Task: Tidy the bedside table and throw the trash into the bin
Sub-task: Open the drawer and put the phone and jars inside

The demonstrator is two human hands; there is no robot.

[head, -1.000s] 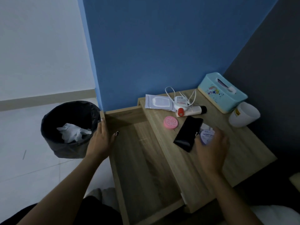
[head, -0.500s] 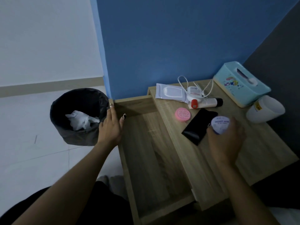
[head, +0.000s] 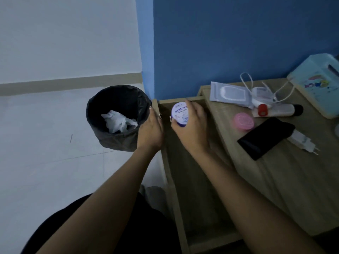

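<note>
Looking down at an open wooden drawer (head: 194,189) pulled out of a bedside table. The right hand (head: 190,129) grips a small round jar (head: 179,113) by its sides, over the drawer's far end. It cannot be told whether the jar touches the drawer floor.

The left hand (head: 150,131) rests with straight fingers on the drawer's far left corner. Just left of the drawer stands a black bin (head: 113,142) with crumpled tissue (head: 118,122) inside. Right of the drawer, on the table top (head: 284,180), lie a pink round case (head: 243,121), a black phone (head: 266,138) and a white charger plug (head: 302,142).

The step appears to be stowing the jar in the drawer, though the bin is close. Next, the hand would lower the jar and let go.

The jar's white lid reads "MOIST HY", with the rest hidden by fingers. The smaller print is unreadable.
</note>
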